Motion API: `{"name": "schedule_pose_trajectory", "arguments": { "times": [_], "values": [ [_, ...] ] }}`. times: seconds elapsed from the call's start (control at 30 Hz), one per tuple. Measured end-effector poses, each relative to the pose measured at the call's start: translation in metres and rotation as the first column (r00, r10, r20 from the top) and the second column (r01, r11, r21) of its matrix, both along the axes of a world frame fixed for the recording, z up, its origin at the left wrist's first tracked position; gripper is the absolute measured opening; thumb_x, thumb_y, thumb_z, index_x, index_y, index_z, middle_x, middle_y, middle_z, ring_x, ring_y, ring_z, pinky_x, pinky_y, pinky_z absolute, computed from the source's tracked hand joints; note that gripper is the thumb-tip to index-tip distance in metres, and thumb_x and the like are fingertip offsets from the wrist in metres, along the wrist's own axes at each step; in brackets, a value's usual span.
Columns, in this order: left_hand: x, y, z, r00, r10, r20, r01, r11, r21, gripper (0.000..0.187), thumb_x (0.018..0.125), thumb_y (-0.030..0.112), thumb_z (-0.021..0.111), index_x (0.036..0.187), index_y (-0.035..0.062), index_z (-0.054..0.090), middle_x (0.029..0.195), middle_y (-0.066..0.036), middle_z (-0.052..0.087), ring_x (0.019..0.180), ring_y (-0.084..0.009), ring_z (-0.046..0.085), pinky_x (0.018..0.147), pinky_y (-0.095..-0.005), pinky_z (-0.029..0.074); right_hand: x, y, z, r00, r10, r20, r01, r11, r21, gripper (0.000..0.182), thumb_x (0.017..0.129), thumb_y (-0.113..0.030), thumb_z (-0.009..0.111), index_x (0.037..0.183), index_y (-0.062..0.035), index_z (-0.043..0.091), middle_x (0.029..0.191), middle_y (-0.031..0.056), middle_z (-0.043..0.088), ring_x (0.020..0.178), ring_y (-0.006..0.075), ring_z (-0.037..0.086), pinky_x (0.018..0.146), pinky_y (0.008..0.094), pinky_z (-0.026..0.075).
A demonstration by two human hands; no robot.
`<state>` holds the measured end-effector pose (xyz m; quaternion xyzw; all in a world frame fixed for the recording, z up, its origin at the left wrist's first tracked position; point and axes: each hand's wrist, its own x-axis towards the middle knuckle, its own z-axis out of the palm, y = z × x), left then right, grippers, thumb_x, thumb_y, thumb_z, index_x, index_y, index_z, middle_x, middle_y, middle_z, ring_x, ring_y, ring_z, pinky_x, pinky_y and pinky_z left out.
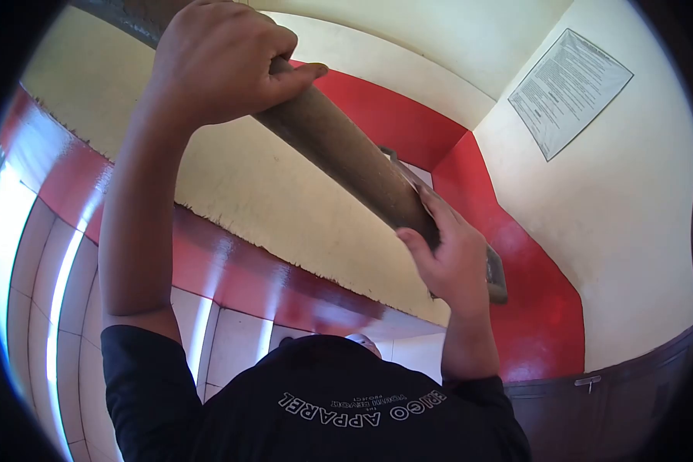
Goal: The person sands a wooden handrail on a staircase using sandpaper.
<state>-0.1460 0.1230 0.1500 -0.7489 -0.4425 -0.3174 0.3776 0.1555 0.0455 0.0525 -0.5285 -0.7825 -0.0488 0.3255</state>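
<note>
Pole (346, 154): a thick brown shaft that we hold in both hands. It runs from the upper left down towards the corner of the room, close in front of the cream wall (285, 200).
Left hand (215, 61): high on the pole, fingers wrapped right round it and the thumb lying along the shaft. It is a full, tight hold.
Right hand (450, 258): lower down, well apart from the left, fingers curled round the pole from below.
Grey end piece (497, 273): it sits just past our right hand, against the red paint. We cannot tell what kind of head it is.
Red band (231, 269): glossy, with a ragged upper edge where it meets the cream.
Surroundings: pale tiles (46, 262) to the left, a printed sheet (570, 88) high on the right-hand wall, a dark wooden panel (616, 393) low on the right, and our black shirt (323, 408) at the bottom.
Doing it well: we judge that the wide spacing of our hands suits this work. The upper hand should steer and the lower hand press evenly, so the end piece stays flat to the wall and does not stray over the ragged edge.
</note>
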Motion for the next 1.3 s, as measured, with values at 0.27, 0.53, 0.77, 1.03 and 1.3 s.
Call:
{"name": "schedule_pose_trajectory", "arguments": {
  "times": [0.27, 0.53, 0.77, 1.03, 1.3],
  "values": [
    [0.001, 0.003, -0.004, 0.999, -0.034, 0.011, 0.034, 0.999, 0.018, 0.037, 0.081, 0.046, 0.069, 0.073, 0.0099, 0.071, 0.069, -0.008, 0.065, 0.073, -0.0284, 0.063, 0.074, -0.0423, 0.049, -0.038, 0.0, -0.008, 0.975, 0.02, 0.22, -0.075, 0.967, 0.244, 0.08, 0.085, -0.048, 0.072, 0.141, 0.0012, 0.044, 0.127, 0.0239, 0.06, 0.116, 0.0381, 0.061, 0.096, 0.0446, 0.05],
    [0.005, -0.001, 0.001, 1.0, 0.0, 0.013, 0.001, 0.999, -0.051, 0.034, 0.083, 0.042, 0.068, 0.075, 0.0088, 0.071, 0.07, -0.008, 0.065, 0.074, -0.0293, 0.063, 0.079, -0.0415, 0.048, 0.021, -0.003, -0.043, 0.995, -0.078, -0.054, 0.078, 0.997, -0.011, 0.079, 0.084, -0.049, 0.072, 0.139, 0.0016, 0.046, 0.131, 0.0235, 0.058, 0.121, 0.0399, 0.057, 0.099, 0.0443, 0.049],
    [0.002, 0.004, -0.001, 1.0, 0.02, -0.019, -0.021, 0.999, -0.042, 0.032, 0.084, 0.039, 0.069, 0.075, 0.0088, 0.069, 0.071, -0.009, 0.064, 0.075, -0.0307, 0.062, 0.076, -0.0427, 0.047, 0.053, -0.021, -0.072, 0.993, -0.065, -0.103, 0.073, 0.994, 0.08, 0.079, 0.083, -0.049, 0.073, 0.138, 0.0031, 0.049, 0.132, 0.0256, 0.057, 0.125, 0.0417, 0.054, 0.105, 0.0462, 0.044],
    [0.011, -0.003, 0.004, 0.997, 0.011, -0.081, -0.014, 0.999, -0.036, 0.029, 0.087, 0.037, 0.069, 0.078, 0.0093, 0.07, 0.075, -0.01, 0.066, 0.075, -0.0319, 0.063, 0.073, -0.0421, 0.048, 0.021, -0.024, -0.068, 0.998, -0.055, -0.039, 0.061, 0.984, 0.165, 0.087, 0.082, -0.05, 0.073, 0.145, -0.0008, 0.04, 0.144, 0.0246, 0.046, 0.133, 0.043, 0.044, 0.111, 0.0534, 0.034],
    [0.012, -0.003, 0.007, 0.992, 0.029, -0.121, -0.04, 0.995, -0.094, 0.027, 0.091, 0.033, 0.065, 0.082, 0.0068, 0.069, 0.081, -0.01, 0.068, 0.079, -0.0318, 0.063, 0.076, -0.0425, 0.047, 0.127, -0.053, -0.151, 0.806, -0.585, -0.088, 0.586, 0.81, -0.013, 0.094, 0.078, -0.052, 0.074, 0.149, -0.0035, 0.037, 0.15, 0.0228, 0.039, 0.138, 0.0443, 0.038, 0.116, 0.0532, 0.027]
  ]
}}
